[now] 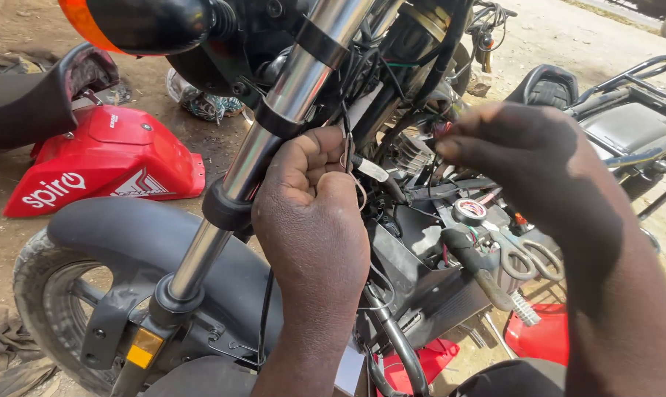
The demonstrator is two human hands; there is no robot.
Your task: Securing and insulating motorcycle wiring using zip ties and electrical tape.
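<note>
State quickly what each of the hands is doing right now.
Left hand: closed in a fist around thin wires.
Right hand: fingertips pinched at the wiring bundle; what it holds cannot be told.

Lettered panel and one round label

Red body panel [109, 162] with white lettering — far left, on the ground; small round red-and-white label [470, 209] — centre right.

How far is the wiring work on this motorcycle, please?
Done: red body panel is off and lies on the ground. In hand: left hand grips a thin wire beside the fork tube; right hand pinches wires near the frame. Left: the wiring hangs loose and exposed; scissors wait nearby.
</note>
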